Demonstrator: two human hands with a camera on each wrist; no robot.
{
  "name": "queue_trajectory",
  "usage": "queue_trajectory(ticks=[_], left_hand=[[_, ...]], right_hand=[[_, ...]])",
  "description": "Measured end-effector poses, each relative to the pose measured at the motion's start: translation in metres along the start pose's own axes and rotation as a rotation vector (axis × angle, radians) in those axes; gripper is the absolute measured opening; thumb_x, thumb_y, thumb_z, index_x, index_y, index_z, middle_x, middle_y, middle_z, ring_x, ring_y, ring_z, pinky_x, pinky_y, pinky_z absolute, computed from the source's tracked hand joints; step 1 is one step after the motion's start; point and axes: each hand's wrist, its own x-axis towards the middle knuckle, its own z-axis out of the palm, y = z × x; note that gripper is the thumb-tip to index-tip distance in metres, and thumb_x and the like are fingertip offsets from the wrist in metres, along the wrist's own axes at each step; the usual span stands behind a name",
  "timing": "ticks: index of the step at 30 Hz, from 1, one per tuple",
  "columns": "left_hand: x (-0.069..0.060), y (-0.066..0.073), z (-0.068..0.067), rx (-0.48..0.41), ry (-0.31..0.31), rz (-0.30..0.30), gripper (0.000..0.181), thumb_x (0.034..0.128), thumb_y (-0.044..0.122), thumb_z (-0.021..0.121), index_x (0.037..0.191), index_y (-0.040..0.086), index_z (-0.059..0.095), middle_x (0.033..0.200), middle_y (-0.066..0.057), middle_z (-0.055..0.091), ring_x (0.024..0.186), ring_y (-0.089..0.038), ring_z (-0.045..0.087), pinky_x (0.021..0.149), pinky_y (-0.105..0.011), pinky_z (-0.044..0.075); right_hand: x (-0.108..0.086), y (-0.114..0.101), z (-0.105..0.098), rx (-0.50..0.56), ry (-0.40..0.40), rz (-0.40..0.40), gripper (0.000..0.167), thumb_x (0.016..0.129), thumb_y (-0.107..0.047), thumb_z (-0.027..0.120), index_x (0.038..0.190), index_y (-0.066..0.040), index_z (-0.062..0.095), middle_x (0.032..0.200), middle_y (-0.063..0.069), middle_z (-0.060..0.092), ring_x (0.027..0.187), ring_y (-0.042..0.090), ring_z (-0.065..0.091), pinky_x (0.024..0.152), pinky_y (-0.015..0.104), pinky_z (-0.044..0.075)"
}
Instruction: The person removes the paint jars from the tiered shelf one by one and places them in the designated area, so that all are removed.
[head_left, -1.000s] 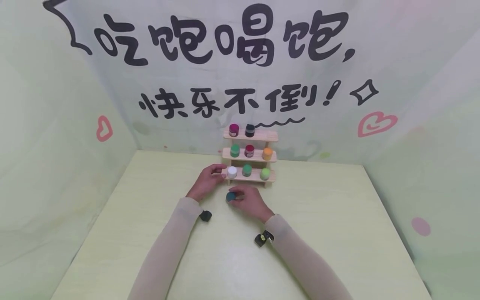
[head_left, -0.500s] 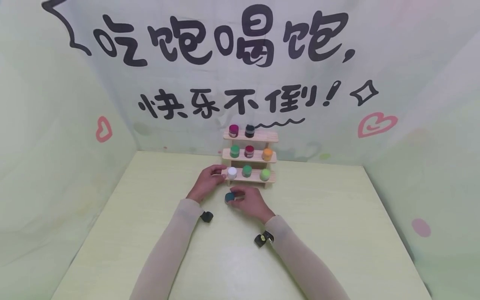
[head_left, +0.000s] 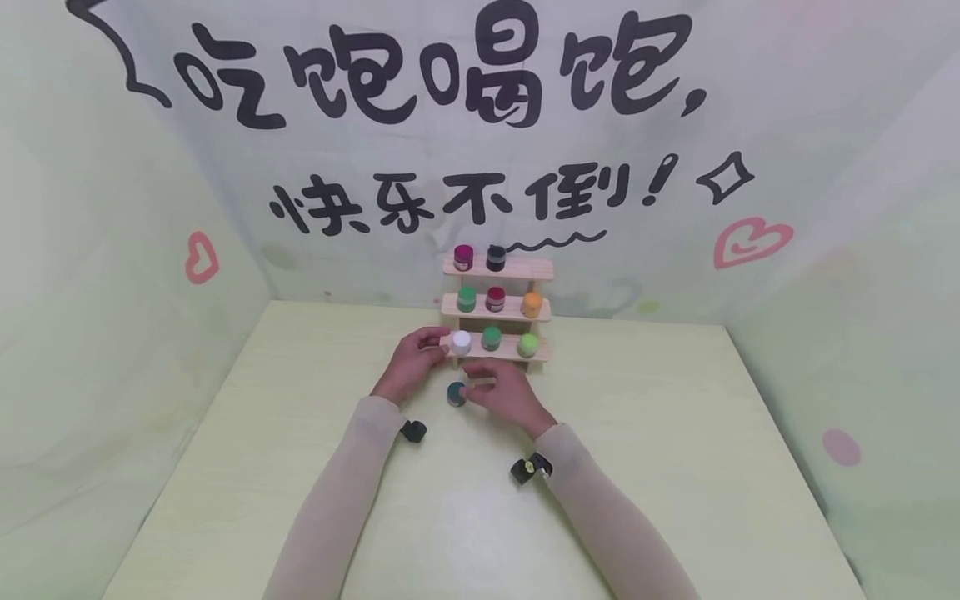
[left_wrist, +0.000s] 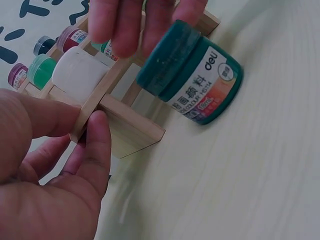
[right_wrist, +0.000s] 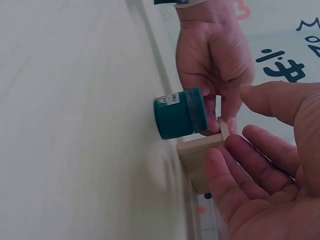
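So the teal jar (head_left: 456,394) is on the counter (head_left: 600,467), near side of the rack (head_left: 529,268); right hand (head_left: 510,396) beside it, fingers apart, left hand (head_left: 412,364) pinching the rack. Probably light, stiff, slick: we'd grip its sides.

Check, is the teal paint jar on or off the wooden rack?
Off: the head view shows the teal paint jar on the table in front of the wooden rack.

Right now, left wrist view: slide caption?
Left hand pinching the wooden rack, a teal labelled jar near the right hand.
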Motion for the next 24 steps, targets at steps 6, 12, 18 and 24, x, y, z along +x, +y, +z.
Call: queue_trajectory(ticks=[6, 12, 18, 24], left_hand=[[-0.002, 0.003, -0.001, -0.001, 0.014, -0.005, 0.037, 0.0942, 0.019, 0.069, 0.131, 0.023, 0.065, 0.126, -0.006, 0.062, 0.112, -0.020, 0.060, 0.096, -0.030, 0.057], [-0.003, 0.004, -0.002, -0.046, 0.010, -0.007, 0.037, 0.0939, 0.014, 0.068, 0.131, 0.021, 0.065, 0.125, -0.008, 0.062, 0.110, -0.021, 0.061, 0.095, -0.030, 0.058], [-0.003, 0.004, -0.001, -0.076, -0.003, -0.016, 0.038, 0.0939, 0.012, 0.067, 0.132, 0.018, 0.064, 0.126, -0.010, 0.062, 0.111, -0.021, 0.061, 0.094, -0.028, 0.058], [-0.002, 0.003, 0.000, -0.065, -0.007, -0.023, 0.039, 0.0948, 0.012, 0.066, 0.133, 0.018, 0.063, 0.127, -0.009, 0.062, 0.111, -0.020, 0.062, 0.093, -0.027, 0.058]], right_hand=[[0.005, -0.011, -0.011, 0.037, 0.030, -0.044, 0.044, 0.089, -0.023, 0.078, 0.128, -0.005, 0.067, 0.130, 0.011, 0.067, 0.118, 0.029, 0.066, 0.094, 0.032, 0.060], [0.008, -0.022, -0.021, 0.042, 0.059, -0.051, 0.038, 0.089, -0.017, 0.078, 0.126, -0.010, 0.068, 0.126, 0.004, 0.068, 0.119, 0.030, 0.066, 0.092, 0.034, 0.061], [0.012, -0.030, -0.031, 0.012, 0.084, -0.060, 0.035, 0.090, -0.020, 0.078, 0.124, -0.013, 0.069, 0.124, 0.002, 0.069, 0.117, 0.024, 0.067, 0.092, 0.032, 0.061], [0.018, -0.039, -0.043, 0.006, 0.104, -0.083, 0.032, 0.091, -0.021, 0.077, 0.121, -0.013, 0.071, 0.121, 0.003, 0.071, 0.115, 0.025, 0.067, 0.092, 0.033, 0.061]])
